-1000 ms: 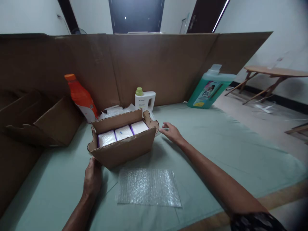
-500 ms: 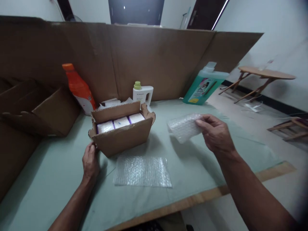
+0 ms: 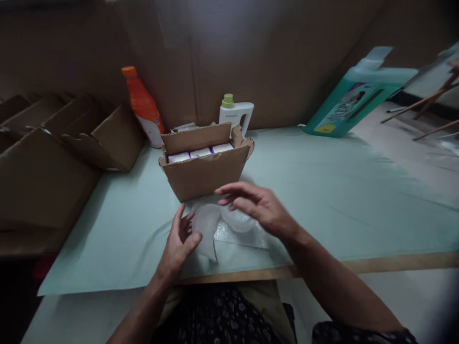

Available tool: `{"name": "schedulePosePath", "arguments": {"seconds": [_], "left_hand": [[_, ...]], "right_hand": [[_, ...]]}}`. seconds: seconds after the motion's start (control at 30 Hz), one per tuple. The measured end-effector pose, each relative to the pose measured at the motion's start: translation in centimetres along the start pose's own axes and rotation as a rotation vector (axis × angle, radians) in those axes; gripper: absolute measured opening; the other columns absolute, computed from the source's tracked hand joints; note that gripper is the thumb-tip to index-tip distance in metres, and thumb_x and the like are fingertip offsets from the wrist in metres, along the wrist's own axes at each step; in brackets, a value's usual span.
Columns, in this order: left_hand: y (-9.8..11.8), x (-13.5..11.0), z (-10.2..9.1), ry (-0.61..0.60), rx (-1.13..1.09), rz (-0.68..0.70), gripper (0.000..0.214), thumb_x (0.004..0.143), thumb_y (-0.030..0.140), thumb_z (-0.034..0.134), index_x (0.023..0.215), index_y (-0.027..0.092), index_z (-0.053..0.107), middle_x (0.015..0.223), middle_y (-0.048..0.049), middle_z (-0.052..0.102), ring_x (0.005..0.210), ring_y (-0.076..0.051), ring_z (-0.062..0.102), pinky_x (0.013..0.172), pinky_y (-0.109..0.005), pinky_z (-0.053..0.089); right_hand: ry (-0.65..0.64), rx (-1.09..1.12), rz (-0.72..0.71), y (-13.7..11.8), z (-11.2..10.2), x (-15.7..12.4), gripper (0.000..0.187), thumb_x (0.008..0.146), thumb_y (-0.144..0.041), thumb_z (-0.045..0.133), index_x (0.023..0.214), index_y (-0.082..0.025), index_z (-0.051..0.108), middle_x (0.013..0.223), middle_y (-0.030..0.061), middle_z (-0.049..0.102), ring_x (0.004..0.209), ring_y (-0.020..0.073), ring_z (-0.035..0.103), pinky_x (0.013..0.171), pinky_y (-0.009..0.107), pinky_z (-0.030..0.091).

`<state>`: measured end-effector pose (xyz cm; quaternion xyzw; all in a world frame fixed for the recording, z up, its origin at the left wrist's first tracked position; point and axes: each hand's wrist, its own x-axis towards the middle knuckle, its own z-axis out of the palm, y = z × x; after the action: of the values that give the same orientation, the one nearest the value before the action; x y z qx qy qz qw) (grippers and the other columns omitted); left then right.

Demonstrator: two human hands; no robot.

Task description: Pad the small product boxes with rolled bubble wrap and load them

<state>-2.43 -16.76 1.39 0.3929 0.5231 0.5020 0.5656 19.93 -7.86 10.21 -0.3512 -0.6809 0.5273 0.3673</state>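
Observation:
An open cardboard box (image 3: pixel 205 167) stands mid-table with three white packs (image 3: pixel 199 153) inside. In front of it lies a flat bubble wrap sheet (image 3: pixel 236 236). A second, curled bubble wrap piece (image 3: pixel 210 224) is held over it between both hands. My left hand (image 3: pixel 179 243) grips its left edge with thumb and fingers. My right hand (image 3: pixel 260 208) lies over its right part, fingers stretched toward the left, partly hiding the wrap.
An orange bottle (image 3: pixel 143 106) and a white jug with a green cap (image 3: pixel 234 112) stand behind the box. A teal detergent jug (image 3: pixel 353 95) leans at the right. Folded cardboard boxes (image 3: pixel 68 143) fill the left. A cardboard wall (image 3: pixel 229 52) runs behind. The table's front edge (image 3: pixel 322 268) is close.
My right hand brought the bubble wrap piece from the right to the front of the box. My left hand left the box corner and took hold of the wrap. The camera tilted down.

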Motion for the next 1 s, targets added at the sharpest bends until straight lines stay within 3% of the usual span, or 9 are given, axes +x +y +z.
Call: {"name": "schedulePosePath", "arguments": {"seconds": [0.13, 0.23, 0.33, 0.4, 0.47, 0.6, 0.77, 0.9, 1.0], "left_hand": [[-0.4, 1.2, -0.7, 0.108, 0.137, -0.033, 0.113, 0.069, 0.056, 0.082, 0.159, 0.019, 0.023, 0.151, -0.0223, 0.049, 0.145, -0.038, 0.042, 0.118, -0.054, 0.034], [-0.8, 1.6, -0.6, 0.136, 0.233, 0.014, 0.100, 0.074, 0.047, 0.079, 0.156, 0.019, 0.030, 0.144, -0.0194, 0.056, 0.137, -0.035, 0.051, 0.118, -0.053, 0.034], [-1.3, 1.6, -0.5, 0.153, 0.305, 0.080, 0.087, 0.078, 0.042, 0.073, 0.153, 0.019, 0.036, 0.142, -0.0173, 0.057, 0.132, -0.032, 0.055, 0.114, -0.049, 0.038], [-1.6, 1.5, -0.4, 0.169, 0.348, 0.100, 0.081, 0.079, 0.040, 0.071, 0.151, 0.020, 0.040, 0.142, -0.0163, 0.057, 0.129, -0.031, 0.056, 0.111, -0.047, 0.042], [-1.7, 1.4, -0.5, 0.186, 0.400, 0.103, 0.075, 0.079, 0.039, 0.070, 0.147, 0.020, 0.046, 0.138, -0.0146, 0.060, 0.125, -0.031, 0.058, 0.108, -0.045, 0.045], [-0.7, 0.8, -0.9, 0.166, 0.467, 0.087, 0.060, 0.078, 0.038, 0.068, 0.134, 0.018, 0.063, 0.118, -0.0114, 0.070, 0.106, -0.028, 0.065, 0.098, -0.042, 0.050], [3.3, -0.4, -4.3, 0.019, 0.398, 0.008, 0.049, 0.072, 0.043, 0.078, 0.116, 0.019, 0.076, 0.095, -0.0088, 0.073, 0.083, -0.023, 0.065, 0.075, -0.033, 0.053], [4.7, -0.1, -7.2, 0.009, 0.415, -0.071, 0.050, 0.066, 0.044, 0.085, 0.108, 0.018, 0.079, 0.079, -0.0058, 0.069, 0.070, -0.019, 0.058, 0.062, -0.028, 0.048], [4.2, 0.5, -7.5, 0.031, 0.467, -0.045, 0.046, 0.067, 0.046, 0.082, 0.103, 0.018, 0.079, 0.075, -0.0040, 0.068, 0.068, -0.017, 0.057, 0.061, -0.027, 0.047]], "right_hand": [[0.292, -0.286, 0.035, 2.3, -3.5, -2.3, 0.031, 0.088, -0.048, 0.068, 0.109, -0.025, 0.072, 0.111, 0.0072, 0.075, 0.100, 0.0233, 0.071, 0.091, 0.043, 0.057], [0.140, -0.527, 0.003, 4.1, -3.6, -5.4, 0.057, 0.082, -0.049, 0.074, 0.133, -0.028, 0.063, 0.135, 0.0105, 0.066, 0.124, 0.0302, 0.063, 0.102, 0.051, 0.053], [-0.122, -0.704, -0.134, 5.8, -0.6, -8.0, 0.083, 0.079, -0.046, 0.079, 0.152, -0.030, 0.045, 0.157, 0.0132, 0.047, 0.143, 0.0335, 0.046, 0.114, 0.055, 0.042], [-0.182, -0.807, -0.201, 7.1, 1.7, -8.9, 0.077, 0.081, -0.036, 0.076, 0.152, -0.028, 0.046, 0.159, 0.0145, 0.044, 0.145, 0.0345, 0.043, 0.114, 0.056, 0.041], [-0.104, -0.854, -0.250, 8.2, 3.1, -9.0, 0.052, 0.087, -0.022, 0.066, 0.138, -0.027, 0.059, 0.150, 0.0143, 0.055, 0.138, 0.0336, 0.051, 0.108, 0.057, 0.046], [0.183, -0.621, -0.288, 8.4, 2.8, -8.5, 0.026, 0.094, -0.013, 0.053, 0.103, -0.028, 0.072, 0.113, 0.0063, 0.076, 0.108, 0.0262, 0.070, 0.092, 0.048, 0.056], [0.518, -0.234, 0.051, 5.8, 0.7, -7.7, 0.009, 0.090, -0.033, 0.066, 0.086, -0.027, 0.070, 0.076, 0.0001, 0.072, 0.067, 0.0184, 0.067, 0.061, 0.030, 0.055], [0.480, -0.211, 0.104, 5.9, 1.5, -6.7, 0.015, 0.086, -0.037, 0.068, 0.080, -0.023, 0.069, 0.072, -0.0001, 0.068, 0.060, 0.0159, 0.061, 0.056, 0.027, 0.051], [0.429, -0.349, 0.067, 6.6, 2.3, -7.2, 0.014, 0.088, -0.035, 0.066, 0.080, -0.023, 0.068, 0.074, 0.0009, 0.070, 0.067, 0.0175, 0.064, 0.064, 0.028, 0.053]]}}
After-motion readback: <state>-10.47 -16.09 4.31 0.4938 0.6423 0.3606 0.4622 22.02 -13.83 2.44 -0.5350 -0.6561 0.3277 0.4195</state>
